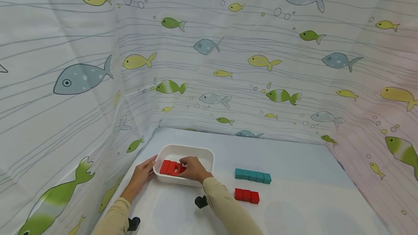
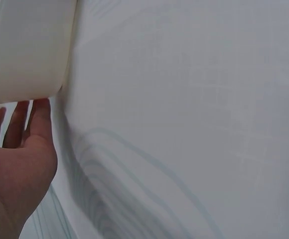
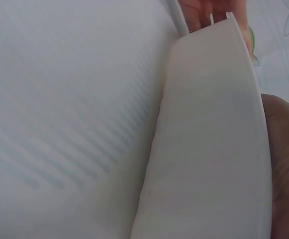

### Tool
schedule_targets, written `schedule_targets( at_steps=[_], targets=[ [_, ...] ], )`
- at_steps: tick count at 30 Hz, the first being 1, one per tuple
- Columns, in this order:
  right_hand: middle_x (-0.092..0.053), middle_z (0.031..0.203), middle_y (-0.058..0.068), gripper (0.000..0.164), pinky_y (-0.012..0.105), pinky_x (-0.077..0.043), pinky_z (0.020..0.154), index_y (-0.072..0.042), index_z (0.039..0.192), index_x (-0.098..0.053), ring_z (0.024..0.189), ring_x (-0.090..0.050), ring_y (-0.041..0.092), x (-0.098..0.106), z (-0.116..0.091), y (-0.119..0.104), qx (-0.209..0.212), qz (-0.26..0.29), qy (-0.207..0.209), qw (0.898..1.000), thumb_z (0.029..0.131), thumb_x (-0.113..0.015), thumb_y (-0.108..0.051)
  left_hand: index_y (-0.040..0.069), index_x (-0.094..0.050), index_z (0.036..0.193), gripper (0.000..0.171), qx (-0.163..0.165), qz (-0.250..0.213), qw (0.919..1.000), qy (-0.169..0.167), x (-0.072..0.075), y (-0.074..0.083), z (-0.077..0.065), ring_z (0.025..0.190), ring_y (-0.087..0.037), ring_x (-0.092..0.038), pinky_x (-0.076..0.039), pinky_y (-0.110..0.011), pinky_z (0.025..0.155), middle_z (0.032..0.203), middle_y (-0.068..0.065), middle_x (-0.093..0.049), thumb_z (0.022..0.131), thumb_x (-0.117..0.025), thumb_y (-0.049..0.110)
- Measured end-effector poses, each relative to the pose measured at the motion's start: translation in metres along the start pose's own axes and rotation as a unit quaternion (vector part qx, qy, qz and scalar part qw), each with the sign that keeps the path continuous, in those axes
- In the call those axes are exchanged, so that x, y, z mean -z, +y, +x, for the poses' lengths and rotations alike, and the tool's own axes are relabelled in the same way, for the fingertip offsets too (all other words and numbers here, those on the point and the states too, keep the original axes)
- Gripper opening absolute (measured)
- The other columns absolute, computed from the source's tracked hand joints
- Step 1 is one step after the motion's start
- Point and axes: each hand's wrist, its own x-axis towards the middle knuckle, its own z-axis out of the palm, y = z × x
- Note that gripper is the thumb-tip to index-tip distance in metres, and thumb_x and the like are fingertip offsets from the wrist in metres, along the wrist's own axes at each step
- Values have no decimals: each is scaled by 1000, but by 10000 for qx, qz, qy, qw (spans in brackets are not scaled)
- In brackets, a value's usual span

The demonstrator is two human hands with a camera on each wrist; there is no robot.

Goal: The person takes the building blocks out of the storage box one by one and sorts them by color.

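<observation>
A white plastic tub (image 1: 179, 180) stands at the back left of the table. My left hand (image 1: 143, 172) touches its left end, fingers nearly straight against the outer wall; the left wrist view shows these fingers (image 2: 42, 119) at the tub's side. Inside the tub lie several red blocks (image 1: 166, 167), side by side. My right hand (image 1: 195, 169) reaches in over the front rim and pinches a red block (image 1: 178, 168) between thumb and fingers. From the right wrist, the tub's outer wall (image 3: 209, 134) hides most of this hand (image 3: 286, 164) and the block.
Right of the tub, a row of teal blocks (image 1: 253, 176) lies on the white table (image 1: 300, 184). Nearer me is a short row of 3 red blocks (image 1: 246, 196). Fish-printed cloth (image 1: 241, 86) walls the table at the back and sides.
</observation>
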Motion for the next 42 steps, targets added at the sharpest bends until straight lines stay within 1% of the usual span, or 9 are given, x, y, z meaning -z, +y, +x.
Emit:
schedule_targets(
  at_steps=[7,11,16,22,29,32,37,40,42],
  targets=[
    [-71,104,0,50,18,-53,82,-5,119,-70,94,-62,8,-6,4,10,72,181,-72,9998,76,-86,-25,8,-38,150,48,-2,65,10000,66,-3,-2,1,135,-35,-39,-42,-41,103,154,-18,-32,105,-46,24],
    [-70,108,-1,51,17,-53,82,-6,121,-69,99,-62,10,-3,2,8,123,407,-47,9991,77,-85,-24,9,-39,150,47,26,-6,10000,95,-2,-1,2,135,-32,-40,-43,-39,102,154,-17,-33,105,-46,23],
    [-67,112,-1,54,17,-54,80,-8,125,-67,102,-60,14,6,-1,5,221,442,76,9987,78,-84,-26,9,-38,150,47,27,-20,10000,30,-2,0,2,136,-32,-38,-43,-38,102,155,-16,-32,105,-45,23],
    [-62,112,-2,54,19,-54,84,-9,125,-66,101,-57,9,25,-9,4,694,385,395,9961,77,-83,-27,8,-37,151,48,52,38,10000,69,-1,3,0,137,-32,-37,-41,-39,103,155,-16,-31,106,-44,24],
    [-56,119,-1,53,23,-54,87,-11,126,-62,106,-53,10,51,-35,9,996,488,653,9917,77,-78,-21,10,-35,151,48,144,166,9997,51,-2,4,1,139,-33,-35,-41,-39,103,156,-16,-29,106,-42,24],
    [-55,123,-5,60,21,-53,86,-17,130,-57,109,-52,9,60,-49,16,927,465,786,9915,75,-79,-24,10,-35,151,48,155,216,9996,45,-4,4,2,138,-34,-35,-41,-40,103,156,-16,-29,106,-42,25],
    [-56,123,-7,73,31,-58,84,-21,135,-51,111,-52,12,76,-78,31,790,563,980,9904,70,-85,-26,11,-35,151,49,149,279,9995,56,-5,3,3,138,-34,-35,-41,-41,103,156,-16,-28,106,-43,27],
    [-58,122,-6,70,33,-58,85,-21,132,-54,110,-54,13,87,-95,42,837,598,1128,9883,70,-86,-26,11,-35,152,49,137,263,9995,50,-4,3,3,138,-34,-35,-41,-40,103,156,-16,-28,106,-43,27],
    [-59,122,-6,68,29,-57,85,-21,131,-55,109,-56,13,95,-106,49,845,722,1175,9868,71,-87,-25,11,-34,152,49,137,257,9996,51,-2,4,3,138,-34,-35,-40,-40,103,157,-16,-28,106,-42,27]
  ],
)
